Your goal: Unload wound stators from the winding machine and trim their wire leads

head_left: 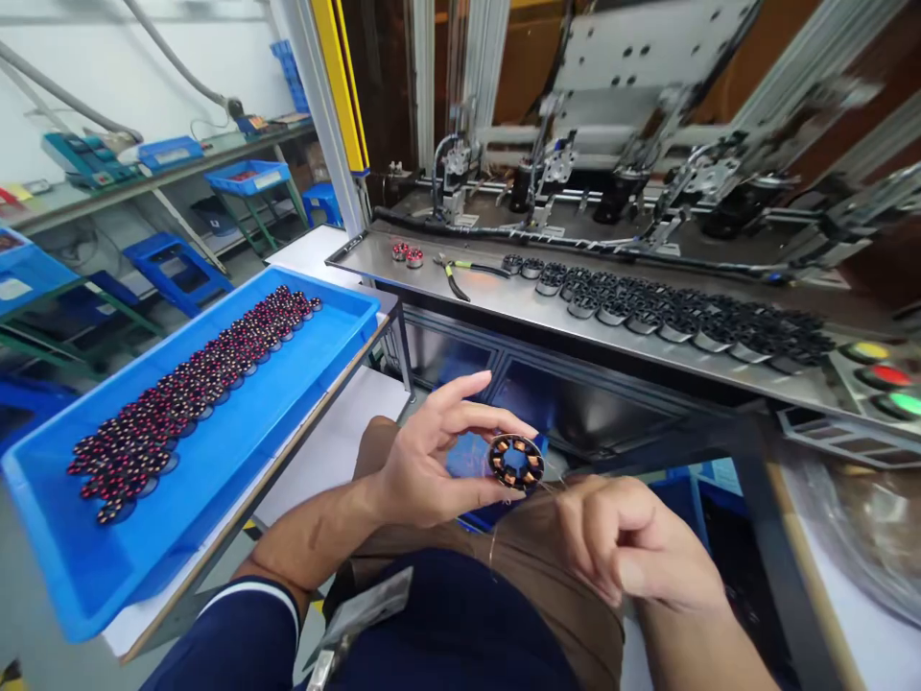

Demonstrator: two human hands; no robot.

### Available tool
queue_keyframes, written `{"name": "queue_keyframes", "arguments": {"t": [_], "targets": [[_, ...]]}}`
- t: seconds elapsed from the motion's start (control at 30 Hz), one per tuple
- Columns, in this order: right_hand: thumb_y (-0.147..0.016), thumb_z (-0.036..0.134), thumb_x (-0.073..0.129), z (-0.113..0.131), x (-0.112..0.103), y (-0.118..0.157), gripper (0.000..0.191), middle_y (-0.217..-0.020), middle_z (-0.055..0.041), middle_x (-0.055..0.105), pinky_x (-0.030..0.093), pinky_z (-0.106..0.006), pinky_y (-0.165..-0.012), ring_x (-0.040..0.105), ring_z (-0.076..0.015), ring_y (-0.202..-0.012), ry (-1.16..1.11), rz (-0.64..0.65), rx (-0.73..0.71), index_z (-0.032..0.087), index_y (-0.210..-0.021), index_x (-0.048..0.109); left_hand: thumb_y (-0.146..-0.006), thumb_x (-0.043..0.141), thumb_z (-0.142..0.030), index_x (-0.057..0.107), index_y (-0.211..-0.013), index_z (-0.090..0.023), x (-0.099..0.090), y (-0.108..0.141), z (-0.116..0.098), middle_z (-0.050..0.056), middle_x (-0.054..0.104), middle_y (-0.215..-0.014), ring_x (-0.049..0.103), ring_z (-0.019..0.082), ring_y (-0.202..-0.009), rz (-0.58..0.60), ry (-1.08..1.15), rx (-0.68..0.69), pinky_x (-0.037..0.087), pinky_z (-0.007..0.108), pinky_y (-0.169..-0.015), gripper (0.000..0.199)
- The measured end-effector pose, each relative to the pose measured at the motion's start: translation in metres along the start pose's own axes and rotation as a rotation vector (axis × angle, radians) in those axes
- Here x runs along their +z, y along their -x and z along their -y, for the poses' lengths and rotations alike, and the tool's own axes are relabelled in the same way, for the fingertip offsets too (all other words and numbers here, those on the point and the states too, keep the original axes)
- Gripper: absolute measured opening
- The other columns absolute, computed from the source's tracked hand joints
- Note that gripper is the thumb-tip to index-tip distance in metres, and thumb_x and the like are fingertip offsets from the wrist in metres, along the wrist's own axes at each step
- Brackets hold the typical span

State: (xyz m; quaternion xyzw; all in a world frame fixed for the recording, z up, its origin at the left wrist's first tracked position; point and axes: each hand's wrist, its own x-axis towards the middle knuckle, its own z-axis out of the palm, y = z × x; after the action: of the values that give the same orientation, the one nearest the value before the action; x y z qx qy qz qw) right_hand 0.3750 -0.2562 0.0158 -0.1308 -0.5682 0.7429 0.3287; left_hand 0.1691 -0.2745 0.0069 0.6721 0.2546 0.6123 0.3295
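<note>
Between the thumb and fingers of my left hand (438, 451) is a motor stator (516, 463), a black ring with copper windings facing me. Thin loose copper wires (551, 477) run from its right side toward my right hand (640, 542). The fingers of that hand are curled and pressed together at the wire ends. Ahead on the metal ledge, cutting pliers (455, 274) with green-and-black handles lie with their handles spread. Two stators with red parts (408, 253) sit left of the pliers. Many black stator cores (648, 302) stand in rows to the right.
To the left, a blue tray (317, 360) holds rows of wound stators (208, 379) on a table. A winding machine (576, 173) rises behind the ledge. Yellow, red and green buttons (885, 376) are at the far right, above a clear plastic bag (874, 537).
</note>
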Motion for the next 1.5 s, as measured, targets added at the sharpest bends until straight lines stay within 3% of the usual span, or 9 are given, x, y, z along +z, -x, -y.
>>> {"name": "queue_keyframes", "arguments": {"t": [0.07, 0.2, 0.37, 0.63, 0.77, 1.03, 1.17, 1.33, 1.5], "targets": [[-0.083, 0.049, 0.080, -0.008, -0.003, 0.006, 0.035, -0.056, -0.0020, 0.063, 0.042, -0.026, -0.053, 0.055, -0.0133, -0.050, 0.032, -0.012, 0.072, 0.020, -0.065, 0.073, -0.087, 0.075, -0.025, 0.032, -0.152, -0.028, 0.002, 0.001, -0.002, 0.008, 0.075, -0.113, 0.074, 0.019, -0.099, -0.001, -0.017, 0.027, 0.061, 0.029, -0.087, 0.078], [-0.068, 0.051, 0.091, -0.034, 0.021, 0.005, 0.037, -0.068, -0.0034, 0.071, 0.050, -0.026, -0.054, 0.062, -0.0152, -0.058, -0.151, -0.283, 0.170, 0.020, -0.084, 0.077, -0.086, 0.075, -0.015, 0.035, -0.152, -0.026, 0.004, 0.002, 0.000, 0.007, 0.075, -0.115, 0.072, 0.017, -0.099, -0.004, -0.123, 0.165, 0.060, 0.030, -0.091, 0.078], [-0.070, 0.039, 0.093, -0.046, 0.049, 0.000, 0.026, -0.056, 0.0002, 0.066, 0.046, -0.018, -0.046, 0.055, -0.0084, -0.045, -0.360, -0.410, 0.163, 0.019, -0.073, 0.075, -0.083, 0.077, -0.013, 0.037, -0.152, -0.024, 0.006, 0.000, 0.006, 0.009, 0.075, -0.116, 0.072, 0.018, -0.100, -0.003, -0.172, 0.226, 0.060, 0.031, -0.091, 0.081], [-0.067, 0.040, 0.094, -0.023, 0.016, 0.015, 0.028, -0.057, -0.0012, 0.066, 0.046, -0.019, -0.046, 0.058, -0.0105, -0.046, -0.085, -0.224, 0.241, 0.019, -0.072, 0.076, -0.081, 0.080, -0.017, 0.037, -0.150, -0.028, 0.000, 0.005, 0.006, 0.010, 0.075, -0.121, 0.075, 0.018, -0.102, 0.014, 0.153, -0.101, 0.061, 0.026, -0.089, 0.082], [-0.074, 0.063, 0.083, 0.001, 0.005, 0.011, 0.047, -0.059, -0.0035, 0.065, 0.046, -0.025, -0.048, 0.057, -0.0139, -0.049, 0.046, -0.342, 0.124, 0.017, -0.076, 0.074, -0.085, 0.075, -0.010, 0.037, -0.150, -0.030, 0.000, 0.009, 0.005, 0.011, 0.071, -0.129, 0.073, 0.017, -0.107, 0.104, 0.290, -0.152, 0.060, 0.027, -0.094, 0.079], [-0.085, 0.057, 0.074, -0.001, 0.023, 0.004, 0.048, -0.047, 0.0005, 0.056, 0.035, -0.024, -0.048, 0.045, -0.0116, -0.046, 0.112, -0.397, 0.184, 0.019, -0.061, 0.059, -0.074, 0.086, -0.013, 0.046, -0.143, -0.030, 0.015, 0.017, 0.009, 0.009, 0.069, -0.122, 0.070, 0.013, -0.092, 0.049, 0.361, -0.229, 0.059, 0.024, -0.084, 0.082], [-0.088, 0.054, 0.072, -0.011, 0.019, 0.013, 0.048, -0.046, 0.0020, 0.052, 0.033, -0.024, -0.046, 0.042, -0.0109, -0.045, 0.151, -0.337, 0.131, 0.019, -0.059, 0.057, -0.069, 0.090, -0.016, 0.048, -0.138, -0.029, 0.013, 0.016, 0.013, 0.005, 0.070, -0.110, 0.071, 0.013, -0.088, 0.040, 0.468, -0.304, 0.059, 0.024, -0.080, 0.081], [-0.088, 0.056, 0.072, 0.006, -0.002, 0.024, 0.049, -0.052, -0.0002, 0.055, 0.035, -0.024, -0.046, 0.046, -0.0111, -0.048, 0.372, -0.070, 0.178, 0.019, -0.059, 0.061, -0.075, 0.087, -0.023, 0.047, -0.137, -0.026, 0.004, 0.017, 0.014, 0.010, 0.072, -0.115, 0.073, 0.018, -0.095, 0.053, 0.536, -0.388, 0.059, 0.028, -0.083, 0.074], [-0.070, 0.063, 0.085, 0.028, -0.004, 0.019, 0.046, -0.064, -0.0019, 0.061, 0.043, -0.024, -0.050, 0.054, -0.0143, -0.056, 0.542, -0.367, 0.020, 0.020, -0.067, 0.068, -0.082, 0.079, -0.017, 0.043, -0.142, -0.030, 0.005, 0.022, 0.012, 0.009, 0.072, -0.122, 0.072, 0.017, -0.101, 0.081, 0.354, -0.235, 0.058, 0.030, -0.089, 0.071]]}}
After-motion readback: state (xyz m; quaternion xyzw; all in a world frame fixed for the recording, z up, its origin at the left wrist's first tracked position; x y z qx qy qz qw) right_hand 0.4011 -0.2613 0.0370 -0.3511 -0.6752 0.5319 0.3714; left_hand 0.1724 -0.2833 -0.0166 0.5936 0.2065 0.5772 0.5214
